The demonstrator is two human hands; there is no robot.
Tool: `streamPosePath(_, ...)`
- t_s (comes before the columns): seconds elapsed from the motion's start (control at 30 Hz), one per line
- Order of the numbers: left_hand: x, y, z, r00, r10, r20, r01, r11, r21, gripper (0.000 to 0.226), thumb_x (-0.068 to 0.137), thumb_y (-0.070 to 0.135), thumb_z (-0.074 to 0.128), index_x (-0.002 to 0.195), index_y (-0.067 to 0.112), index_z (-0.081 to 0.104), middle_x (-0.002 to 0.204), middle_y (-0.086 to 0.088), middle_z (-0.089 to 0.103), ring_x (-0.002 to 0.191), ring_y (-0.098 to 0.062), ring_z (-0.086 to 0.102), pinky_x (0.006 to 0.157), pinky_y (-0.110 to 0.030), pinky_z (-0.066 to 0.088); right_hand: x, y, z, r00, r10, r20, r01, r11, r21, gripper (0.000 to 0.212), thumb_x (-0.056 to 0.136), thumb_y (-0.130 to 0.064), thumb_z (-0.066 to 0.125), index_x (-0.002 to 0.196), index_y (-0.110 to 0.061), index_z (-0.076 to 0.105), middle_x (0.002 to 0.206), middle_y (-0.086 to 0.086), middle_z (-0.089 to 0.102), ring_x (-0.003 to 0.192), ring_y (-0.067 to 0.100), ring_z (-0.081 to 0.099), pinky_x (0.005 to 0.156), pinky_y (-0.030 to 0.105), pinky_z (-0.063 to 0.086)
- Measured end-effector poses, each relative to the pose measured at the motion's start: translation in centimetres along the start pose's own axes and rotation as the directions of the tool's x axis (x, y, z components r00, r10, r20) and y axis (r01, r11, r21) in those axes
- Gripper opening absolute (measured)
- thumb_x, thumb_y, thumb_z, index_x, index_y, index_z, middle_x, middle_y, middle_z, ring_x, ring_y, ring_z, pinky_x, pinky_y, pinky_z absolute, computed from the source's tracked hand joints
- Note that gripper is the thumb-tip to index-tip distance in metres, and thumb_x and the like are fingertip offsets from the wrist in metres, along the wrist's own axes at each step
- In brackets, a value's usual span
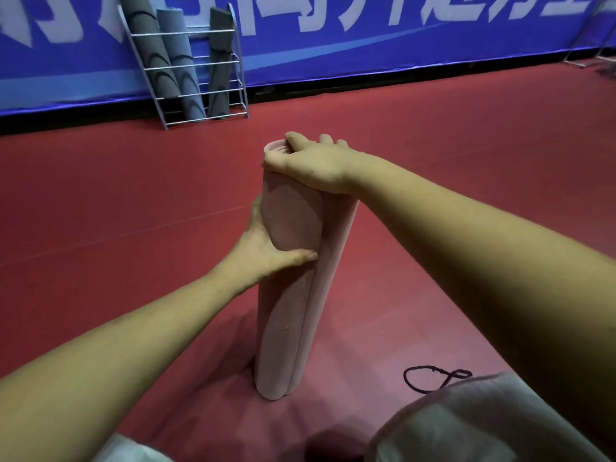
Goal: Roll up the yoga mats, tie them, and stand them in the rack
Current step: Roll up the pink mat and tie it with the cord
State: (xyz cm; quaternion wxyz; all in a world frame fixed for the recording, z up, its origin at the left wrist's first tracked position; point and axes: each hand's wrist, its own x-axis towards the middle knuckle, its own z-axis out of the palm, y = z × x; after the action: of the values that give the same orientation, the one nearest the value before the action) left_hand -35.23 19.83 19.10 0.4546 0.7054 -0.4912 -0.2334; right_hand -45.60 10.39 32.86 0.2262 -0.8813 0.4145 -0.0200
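Observation:
A rolled pink yoga mat [286, 321] stands upright on the red floor in front of me. My right hand [311, 165] lies over its top end, fingers curled on the rim. My left hand [266, 248] grips the roll's left side at mid-height, thumb across the front. A dark cord [430, 378] lies looped on the floor to the right of the mat's base. The metal rack [200, 65] leans at the blue wall, far left, with three grey rolled mats [183, 71] standing in it.
A blue banner wall [366, 38] runs along the back of the red floor [466, 161]. My knees in light clothing [466, 425] fill the bottom edge. Metal stand legs [590, 58] show at the far right by the wall.

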Motion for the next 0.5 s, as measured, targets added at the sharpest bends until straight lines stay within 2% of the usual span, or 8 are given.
streamPosePath(0.07,-0.5,0.0,0.6,0.999,0.05,-0.014,-0.049,0.998,0.024,0.144,0.036,0.063,0.084,0.151,0.023,0.007,0.151,0.002,0.028,0.136,-0.007,0.034,0.106,-0.018,0.029,-0.5,0.0,-1.1,0.997,-0.039,0.069,0.039,0.999,-0.002,0.046,0.09,-0.06,0.034,0.132,-0.043,0.041,0.158,0.011,0.025,0.146,0.038,0.017,0.11,0.05,0.016)
streamPosePath(0.13,-0.8,0.3,1.7,0.998,0.068,-0.018,-0.068,0.997,0.037,0.145,0.042,0.055,0.091,0.153,0.021,0.002,0.155,0.001,0.021,0.139,-0.007,0.028,0.111,-0.02,0.026,-1.0,0.5,-2.4,0.99,-0.071,0.12,0.07,0.997,0.013,0.039,0.097,-0.056,0.033,0.131,-0.04,0.044,0.158,0.003,0.028,0.145,0.031,0.022,0.106,0.042,0.019)
streamPosePath(0.2,-0.6,0.8,2.7,0.996,0.082,-0.036,-0.081,0.996,0.027,0.141,0.049,0.041,0.096,0.152,0.022,0.002,0.155,0.0,0.024,0.139,-0.009,0.031,0.114,-0.024,0.027,-1.1,1.7,-2.9,0.99,-0.079,0.121,0.078,0.997,0.016,0.045,0.096,-0.06,0.037,0.136,-0.04,0.042,0.162,-0.001,0.023,0.149,0.03,0.016,0.11,0.041,0.017)
streamPosePath(0.27,-0.3,1.3,3.6,0.992,0.115,-0.05,-0.114,0.993,0.023,0.134,0.052,0.036,0.096,0.151,0.025,0.006,0.154,-0.001,0.03,0.137,-0.011,0.035,0.112,-0.026,0.032,-1.7,2.5,-3.0,0.993,-0.038,0.112,0.039,0.999,-0.008,0.071,0.091,-0.069,0.042,0.151,-0.035,0.027,0.165,-0.001,0.015,0.152,0.029,0.007,0.116,0.043,0.01)
streamPosePath(0.3,-0.2,1.5,4.0,0.991,0.122,-0.056,-0.121,0.992,0.019,0.132,0.051,0.036,0.096,0.15,0.025,0.009,0.152,0.0,0.032,0.136,-0.011,0.038,0.109,-0.025,0.034,-2.1,2.8,-3.1,0.994,-0.013,0.111,0.016,0.999,-0.032,0.081,0.088,-0.074,0.044,0.154,-0.032,0.023,0.165,0.0,0.016,0.152,0.028,0.007,0.117,0.045,0.01)
streamPosePath(0.33,-0.2,1.8,4.4,0.99,0.125,-0.065,-0.125,0.992,0.008,0.132,0.049,0.038,0.096,0.149,0.025,0.011,0.149,0.001,0.035,0.133,-0.011,0.04,0.106,-0.024,0.036,-2.3,3.1,-3.3,0.994,0.002,0.11,0.005,0.998,-0.062,0.083,0.084,-0.076,0.045,0.15,-0.03,0.028,0.162,0.0,0.023,0.151,0.028,0.013,0.116,0.047,0.013)
streamPosePath(0.43,0.4,3.0,6.1,0.989,0.12,-0.081,-0.124,0.991,-0.049,0.131,0.043,0.044,0.09,0.148,0.025,0.015,0.146,0.0,0.039,0.131,-0.011,0.043,0.107,-0.029,0.04,-2.7,4.0,-4.4,0.995,0.043,0.094,-0.035,0.996,-0.085,0.065,0.083,-0.074,0.049,0.129,-0.029,0.044,0.144,0.007,0.041,0.141,0.033,0.028,0.108,0.048,0.025)
streamPosePath(0.5,1.6,4.0,7.2,0.99,0.103,-0.093,-0.113,0.988,-0.105,0.134,0.038,0.046,0.092,0.147,0.025,0.016,0.144,0.0,0.042,0.128,-0.011,0.046,0.107,-0.029,0.041,-2.4,4.5,-5.5,0.998,0.057,0.035,-0.054,0.993,-0.103,0.069,0.082,-0.074,0.049,0.134,-0.03,0.043,0.144,0.013,0.039,0.14,0.037,0.028,0.108,0.049,0.025)
